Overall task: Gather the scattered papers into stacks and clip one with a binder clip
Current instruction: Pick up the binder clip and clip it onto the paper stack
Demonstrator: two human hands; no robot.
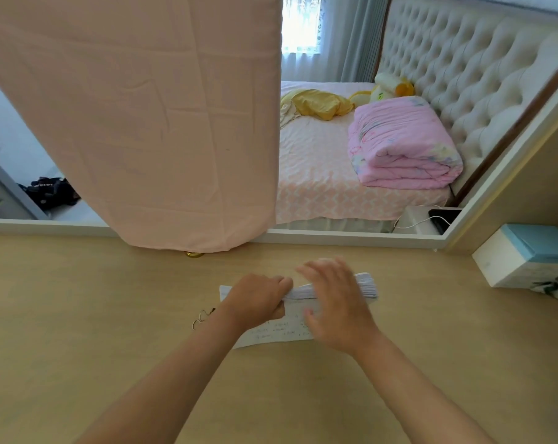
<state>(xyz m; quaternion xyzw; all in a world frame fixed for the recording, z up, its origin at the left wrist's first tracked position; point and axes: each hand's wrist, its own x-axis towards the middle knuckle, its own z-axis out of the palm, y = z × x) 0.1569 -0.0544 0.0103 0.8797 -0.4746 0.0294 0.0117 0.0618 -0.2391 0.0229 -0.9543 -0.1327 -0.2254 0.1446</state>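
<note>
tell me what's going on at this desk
A person is gathering a stack of papers on a wooden desk. The left hand has its grip curled round the stack's left end, while the right hand, fingers spread and blurred, is over its middle. A written sheet lies flat under both hands. What looks like a binder clip lies untouched beside the left wrist, so nothing is clipped yet.

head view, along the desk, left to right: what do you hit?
binder clip → left hand → right hand → white and blue box. The paper stack runs under both hands, so it is left out of the order.
</note>
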